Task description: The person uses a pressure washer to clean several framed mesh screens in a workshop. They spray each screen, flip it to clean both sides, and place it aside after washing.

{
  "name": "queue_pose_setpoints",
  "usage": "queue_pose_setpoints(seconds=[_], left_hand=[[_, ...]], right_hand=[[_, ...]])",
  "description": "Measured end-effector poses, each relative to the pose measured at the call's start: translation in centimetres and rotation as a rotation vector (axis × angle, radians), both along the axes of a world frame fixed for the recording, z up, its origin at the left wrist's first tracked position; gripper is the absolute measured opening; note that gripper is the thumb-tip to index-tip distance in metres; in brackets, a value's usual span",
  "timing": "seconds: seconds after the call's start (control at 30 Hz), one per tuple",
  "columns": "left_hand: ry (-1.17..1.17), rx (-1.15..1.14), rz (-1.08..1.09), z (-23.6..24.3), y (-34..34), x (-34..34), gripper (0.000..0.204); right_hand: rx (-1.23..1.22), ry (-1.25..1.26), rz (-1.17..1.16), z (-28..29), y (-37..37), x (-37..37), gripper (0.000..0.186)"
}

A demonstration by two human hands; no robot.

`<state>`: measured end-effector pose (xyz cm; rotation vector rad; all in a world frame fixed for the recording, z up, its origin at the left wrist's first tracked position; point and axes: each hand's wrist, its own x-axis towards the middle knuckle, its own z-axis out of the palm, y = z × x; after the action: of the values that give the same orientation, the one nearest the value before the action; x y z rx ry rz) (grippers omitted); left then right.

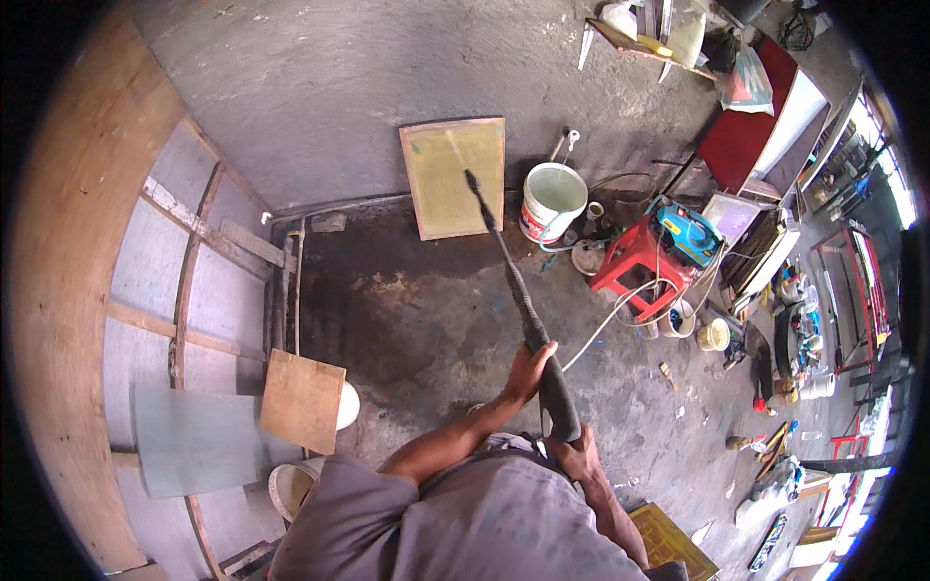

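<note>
My hands hold a long black pressure washer gun (528, 315), its lance pointing away from me. My left hand (530, 371) wraps around the gun's forward body. Nearer to me, my right hand (579, 453) grips the rear handle; its fingers are partly hidden. A thin pale spray leaves the nozzle toward a framed yellow-green screen (441, 189), which leans upright against the grey wall. Beside the screen stands a white bucket (555, 194) under a wall tap (573, 137). A blue pressure washer (688, 232) rests on a red plastic stool (628, 268), with a pale hose (610, 315) running toward me.
At left, a wooden frame partition (184, 281) has a brown board (298, 399) and a glass-like sheet (199, 441) against it. The concrete floor (426, 320) is dark and wet-looking near the wall. Small tubs (714, 335) and stacked panels (765, 257) stand at right, below a wall shelf (644, 44).
</note>
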<state>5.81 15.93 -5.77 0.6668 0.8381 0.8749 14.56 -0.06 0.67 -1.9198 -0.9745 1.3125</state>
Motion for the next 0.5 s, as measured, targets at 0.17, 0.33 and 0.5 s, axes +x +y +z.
queue_pose_setpoints(seconds=[0.17,0.33,0.5], left_hand=[[0.030,0.014,-0.042,0.0,0.1,-0.4,0.024],[0.022,-0.011,-0.087,1.1,0.2,-0.7,0.028],[0.030,-0.011,-0.083,0.8,0.3,-0.6,0.023]], right_hand=[[0.084,-0.056,-0.055,0.2,0.1,-1.6,0.023],[-0.041,-0.020,-0.027,1.1,0.2,-1.1,0.029],[0.017,-0.026,-0.061,0.5,-0.1,-1.7,0.027]])
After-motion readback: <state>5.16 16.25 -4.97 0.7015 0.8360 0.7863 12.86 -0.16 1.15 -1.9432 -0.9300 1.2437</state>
